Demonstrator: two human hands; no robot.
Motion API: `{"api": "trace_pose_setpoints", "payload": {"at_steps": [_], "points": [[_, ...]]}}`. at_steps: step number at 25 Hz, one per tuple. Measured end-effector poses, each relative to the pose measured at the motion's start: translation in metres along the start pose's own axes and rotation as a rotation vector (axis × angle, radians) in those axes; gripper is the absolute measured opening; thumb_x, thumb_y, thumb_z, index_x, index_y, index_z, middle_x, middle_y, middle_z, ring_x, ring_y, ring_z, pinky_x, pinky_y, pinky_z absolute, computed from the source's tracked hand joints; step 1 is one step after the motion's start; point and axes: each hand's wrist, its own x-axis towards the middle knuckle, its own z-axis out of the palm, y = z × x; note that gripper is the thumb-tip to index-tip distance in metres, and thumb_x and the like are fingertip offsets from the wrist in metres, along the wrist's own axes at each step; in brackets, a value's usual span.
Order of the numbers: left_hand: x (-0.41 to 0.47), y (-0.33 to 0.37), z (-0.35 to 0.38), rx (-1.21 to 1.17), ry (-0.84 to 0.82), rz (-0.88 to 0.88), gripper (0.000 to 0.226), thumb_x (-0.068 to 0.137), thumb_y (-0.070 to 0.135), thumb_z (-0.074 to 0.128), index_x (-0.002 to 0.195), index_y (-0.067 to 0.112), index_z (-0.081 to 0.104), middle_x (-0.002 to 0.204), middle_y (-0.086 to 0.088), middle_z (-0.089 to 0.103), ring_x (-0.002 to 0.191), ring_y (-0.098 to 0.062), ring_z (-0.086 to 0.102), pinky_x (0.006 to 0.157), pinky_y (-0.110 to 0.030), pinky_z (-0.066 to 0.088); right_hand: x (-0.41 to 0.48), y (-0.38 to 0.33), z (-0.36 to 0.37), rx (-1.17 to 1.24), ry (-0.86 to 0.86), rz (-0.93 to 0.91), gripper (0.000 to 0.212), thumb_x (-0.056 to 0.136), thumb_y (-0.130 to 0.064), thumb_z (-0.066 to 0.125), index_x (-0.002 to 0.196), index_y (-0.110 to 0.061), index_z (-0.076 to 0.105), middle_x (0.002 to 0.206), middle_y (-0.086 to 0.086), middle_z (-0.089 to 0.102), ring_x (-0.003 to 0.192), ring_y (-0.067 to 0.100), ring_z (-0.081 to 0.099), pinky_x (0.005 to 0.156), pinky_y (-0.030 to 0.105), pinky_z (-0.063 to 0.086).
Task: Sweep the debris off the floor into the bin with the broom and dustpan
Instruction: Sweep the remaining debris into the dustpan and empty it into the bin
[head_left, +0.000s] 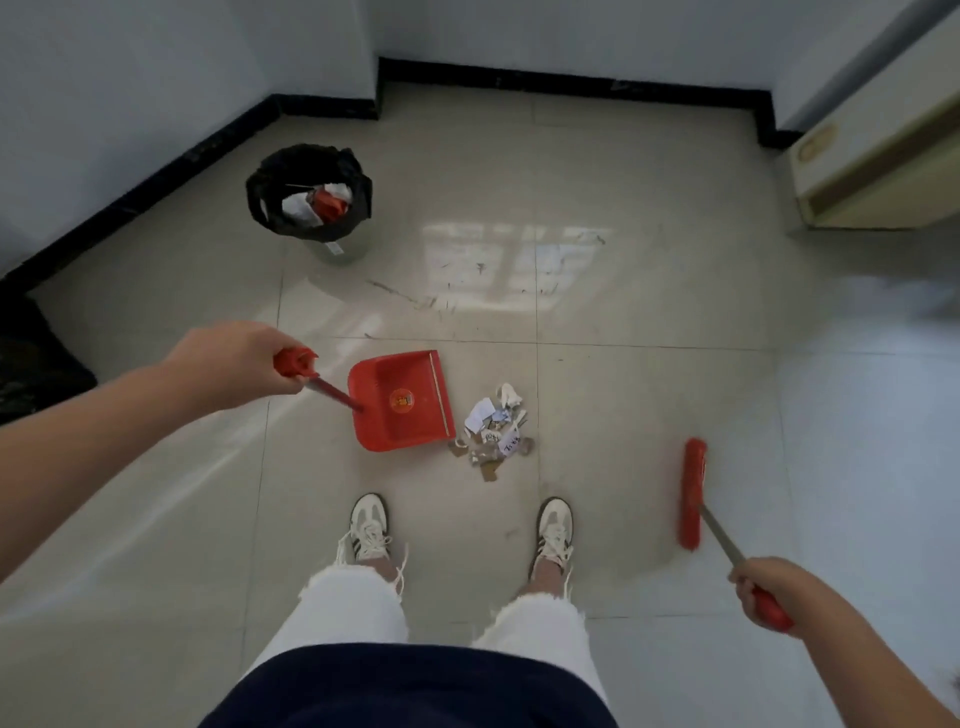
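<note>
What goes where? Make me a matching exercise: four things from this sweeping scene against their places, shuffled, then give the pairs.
Things:
1. dustpan
2. broom
3. bin
4. debris

Places:
A. near the wall, lined with a black bag
B. in a pile on the floor beside the dustpan's open edge
C. held by the right hand
D. held by the left hand

Pairs: 1-D, 2-C, 3-A, 4-B

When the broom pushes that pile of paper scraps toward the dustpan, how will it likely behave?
The paper scraps look crumpled and thin, so probably light and apt to scatter. The glossy tile floor suggests they slide easily. Flat bits may slip under the dustpan lip.
</note>
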Motion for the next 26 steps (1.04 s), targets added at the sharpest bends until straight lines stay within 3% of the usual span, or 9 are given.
{"api": "trace_pose_setpoints", "payload": {"at_steps": [3,7,11,17,18,20,26], "points": [[0.019,-0.028,-0.005,0.026,-0.009,0.077,0.028,0.084,0.048,0.067,0.11,0.039,0.072,0.09,0.011,0.067,0.079,-0.014,0.056,0.063,-0.027,0.044,-0.015,0.026,0.085,0.13,-0.045,0.081,0.029,0.089,0.013,0.032,0.067,-0.004,0.04,0.028,0.004,0.037,0.017,0.01,0.035,0.024,0.015,0.035],[0.029,-0.046,0.011,0.078,-0.049,0.258,0.027,0.084,0.042,0.067,0.111,0.042,0.072,0.082,0.02,0.058,0.08,-0.007,0.053,0.059,-0.021,0.04,-0.045,0.04,0.207,0.265,-0.094,0.123,0.031,0.085,0.014,0.033,0.061,-0.006,0.037,0.029,0.004,0.034,0.017,0.01,0.033,0.026,0.012,0.03],[0.036,-0.056,0.026,0.141,-0.075,0.351,0.019,0.084,0.041,0.062,0.099,0.039,0.072,0.078,0.014,0.066,0.075,-0.008,0.059,0.063,-0.028,0.053,-0.075,0.006,0.289,0.336,-0.081,0.023,0.035,0.083,0.015,0.037,0.057,-0.007,0.037,0.028,0.002,0.034,0.017,0.01,0.03,0.028,0.009,0.028],[0.033,-0.05,0.039,0.251,-0.074,0.458,0.02,0.088,0.036,0.055,0.101,0.033,0.07,0.082,0.012,0.067,0.072,-0.008,0.05,0.052,-0.02,0.032,-0.117,-0.022,0.363,0.04,-0.114,-0.131,0.016,0.074,0.006,0.047,0.062,-0.001,0.054,0.035,0.003,0.05,0.03,0.015,0.046,0.036,0.017,0.035],[0.034,-0.05,0.04,0.257,-0.074,0.457,0.019,0.088,0.036,0.055,0.099,0.031,0.07,0.08,0.011,0.066,0.071,-0.009,0.051,0.052,-0.021,0.031,-0.127,-0.02,0.368,-0.01,-0.125,-0.146,0.012,0.072,0.006,0.047,0.069,0.003,0.058,0.04,0.005,0.054,0.034,0.016,0.049,0.036,0.018,0.037],[0.037,-0.047,0.044,0.277,-0.065,0.458,0.018,0.087,0.035,0.055,0.096,0.027,0.068,0.075,0.009,0.063,0.07,-0.012,0.054,0.054,-0.023,0.035,-0.137,-0.012,0.373,-0.089,-0.133,-0.161,0.024,0.068,0.004,0.046,0.086,0.008,0.061,0.053,0.011,0.058,0.037,0.019,0.052,0.037,0.02,0.04],[0.043,-0.042,0.045,0.283,-0.019,0.496,0.017,0.086,0.033,0.055,0.09,0.028,0.071,0.079,0.007,0.07,0.073,-0.014,0.064,0.05,-0.024,0.034,-0.187,0.01,0.392,-0.263,-0.261,-0.254,0.02,0.074,-0.003,0.046,0.093,-0.007,0.051,0.054,0.007,0.058,0.039,0.017,0.053,0.046,0.026,0.047]]}}
